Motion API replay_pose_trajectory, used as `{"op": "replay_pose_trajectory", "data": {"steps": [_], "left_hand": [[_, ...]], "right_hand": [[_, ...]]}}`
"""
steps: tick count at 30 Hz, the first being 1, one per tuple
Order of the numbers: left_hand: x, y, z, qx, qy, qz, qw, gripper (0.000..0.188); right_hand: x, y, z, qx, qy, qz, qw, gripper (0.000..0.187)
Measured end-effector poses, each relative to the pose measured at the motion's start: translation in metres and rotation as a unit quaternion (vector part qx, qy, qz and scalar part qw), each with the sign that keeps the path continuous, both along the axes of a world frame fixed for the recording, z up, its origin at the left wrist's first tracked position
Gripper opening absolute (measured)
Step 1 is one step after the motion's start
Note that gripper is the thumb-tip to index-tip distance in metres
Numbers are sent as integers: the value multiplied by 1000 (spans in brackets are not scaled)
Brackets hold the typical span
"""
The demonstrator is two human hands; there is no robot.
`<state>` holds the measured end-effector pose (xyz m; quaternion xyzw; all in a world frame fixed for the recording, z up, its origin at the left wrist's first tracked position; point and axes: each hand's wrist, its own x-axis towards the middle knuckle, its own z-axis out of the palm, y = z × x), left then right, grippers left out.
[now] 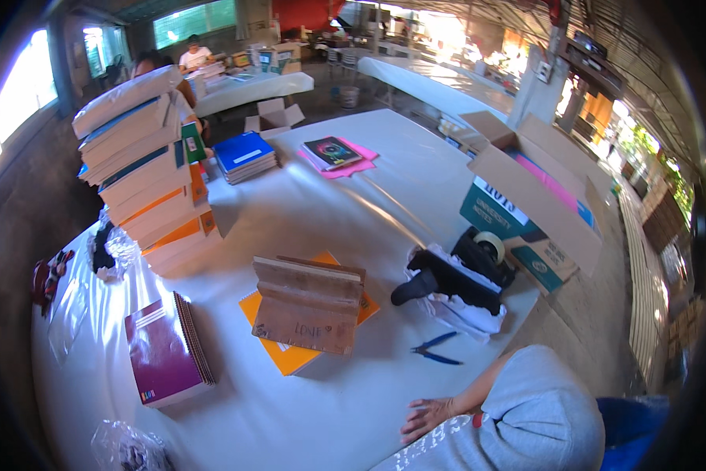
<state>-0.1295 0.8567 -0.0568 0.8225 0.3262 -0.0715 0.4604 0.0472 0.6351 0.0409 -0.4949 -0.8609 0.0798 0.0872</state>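
My right hand [428, 416] rests near the table's front edge at the lower right, fingers loosely apart and nothing in them. Its forearm comes out of a grey sleeve. My left hand does not show. Beyond the right hand lies a pair of blue-handled pliers [437, 349], apart from it. At the middle, a worn brown wooden block [306, 310] with a stepped shape and handwriting sits on orange notebooks [292, 363]. To the left lies a stack of purple spiral notebooks [164, 349].
A tall notebook stack [145, 169] stands at the left. Farther back lie blue notebooks [245, 155] and a dark-covered notebook [331, 153] on pink sheets. A tape dispenser [488, 250] and black bundle [455, 279] sit near an open carton [518, 208]. People work at another table [251, 90].
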Motion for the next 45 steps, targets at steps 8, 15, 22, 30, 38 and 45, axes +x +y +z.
{"op": "replay_pose_trajectory", "data": {"steps": [8, 15, 22, 30, 38, 45], "left_hand": [[-27, 10, -14, -4, -24, -81, 996, 40], [-68, -23, -33, 6, -17, -105, 994, 39], [-126, -71, -42, 31, 18, -41, 999, 38], [-189, -101, 58, -72, 114, -34, 990, 37], [-88, -57, 198, 195, -217, -29, 956, 37], [-98, -17, 199, 201, -285, 94, 933, 36]], "right_hand": [[-7, 6, 9, 75, 17, -31, 997, 40], [-19, -13, -8, 164, -29, -38, 985, 49], [-15, 1, 16, 86, 26, -69, 994, 55], [-7, 70, 66, 250, 50, -260, 931, 46], [102, 217, 124, 338, 189, -590, 708, 78], [101, 215, 124, 334, 511, -442, 658, 26]]}}
